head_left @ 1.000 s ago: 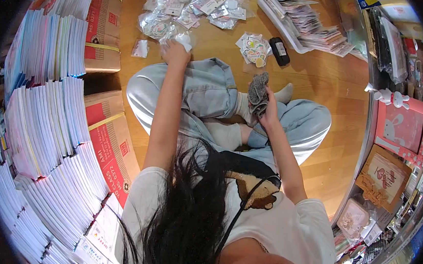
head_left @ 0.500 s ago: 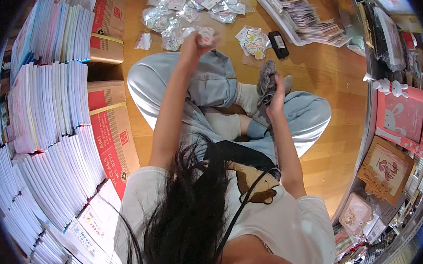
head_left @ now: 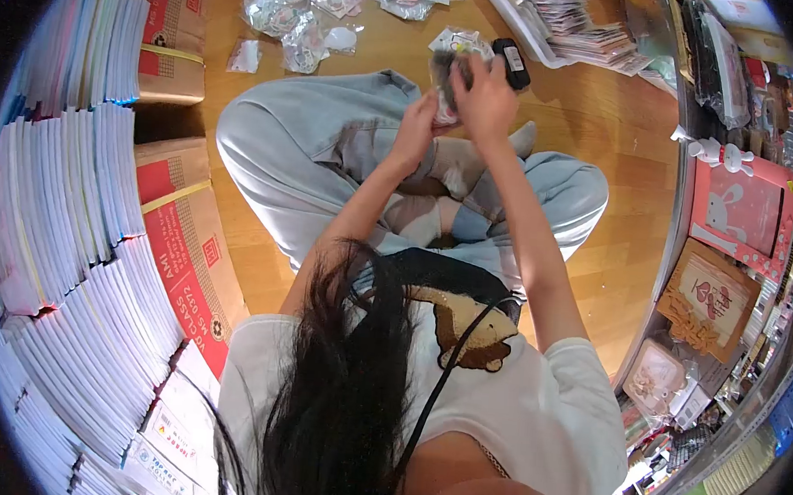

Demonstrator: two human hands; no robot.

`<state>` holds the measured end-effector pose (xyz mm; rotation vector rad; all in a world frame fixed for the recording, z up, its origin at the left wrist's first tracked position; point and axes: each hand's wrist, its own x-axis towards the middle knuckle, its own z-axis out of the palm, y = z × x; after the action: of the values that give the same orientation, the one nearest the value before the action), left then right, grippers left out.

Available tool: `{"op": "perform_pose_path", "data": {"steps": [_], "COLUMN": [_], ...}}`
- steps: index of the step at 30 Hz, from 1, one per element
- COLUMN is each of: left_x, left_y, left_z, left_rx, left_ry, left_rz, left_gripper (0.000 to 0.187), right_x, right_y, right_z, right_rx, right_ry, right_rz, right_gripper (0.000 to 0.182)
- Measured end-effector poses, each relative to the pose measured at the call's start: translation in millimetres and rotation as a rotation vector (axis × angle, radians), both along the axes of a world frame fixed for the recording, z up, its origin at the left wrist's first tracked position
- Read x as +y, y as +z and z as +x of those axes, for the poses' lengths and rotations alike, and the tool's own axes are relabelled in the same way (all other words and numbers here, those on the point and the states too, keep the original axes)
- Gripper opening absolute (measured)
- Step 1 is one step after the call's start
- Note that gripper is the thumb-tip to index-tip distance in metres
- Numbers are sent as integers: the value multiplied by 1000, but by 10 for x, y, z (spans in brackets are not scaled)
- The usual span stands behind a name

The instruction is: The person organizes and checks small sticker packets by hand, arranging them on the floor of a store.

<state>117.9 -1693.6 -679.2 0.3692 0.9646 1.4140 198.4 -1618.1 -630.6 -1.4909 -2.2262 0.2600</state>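
Observation:
My left hand is closed on a small clear packet with pinkish contents, held up above my crossed legs. Against this packet my right hand presses a dark grey cloth, its fingers curled over it. The hands and cloth cover much of the packet. Just beyond them a pile of sticker packets lies on the floor, partly hidden. A small black object with a white label rests beside that pile, close to my right hand.
Several clear packets are heaped at the far left, with one packet apart. A white tray of upright packets stands far right. Stacked books and cartons line the left; a crowded shelf lines the right.
My left hand has moved right with the packet to meet my right hand. My right hand has lifted the grey cloth forward onto the packet. The view has shifted slightly.

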Motion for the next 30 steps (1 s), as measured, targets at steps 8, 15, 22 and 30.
{"op": "perform_pose_path", "data": {"steps": [8,15,22,30], "left_x": [92,54,93,79], "left_y": [-85,-121,-4,-107], "left_z": [-277,-92,-230,-102], "left_rx": [206,74,-434,43], "left_ry": [118,-20,199,31], "left_rz": [48,6,-122,-88], "left_gripper": [35,35,41,39], "right_x": [-399,2,-536,206], "right_y": [-115,50,50,-49], "right_z": [-100,-159,-90,-62], "right_rx": [256,-114,-205,-158], "right_ry": [81,-28,182,7], "right_rz": [-76,18,-178,-78], "right_gripper": [24,23,42,29]}}
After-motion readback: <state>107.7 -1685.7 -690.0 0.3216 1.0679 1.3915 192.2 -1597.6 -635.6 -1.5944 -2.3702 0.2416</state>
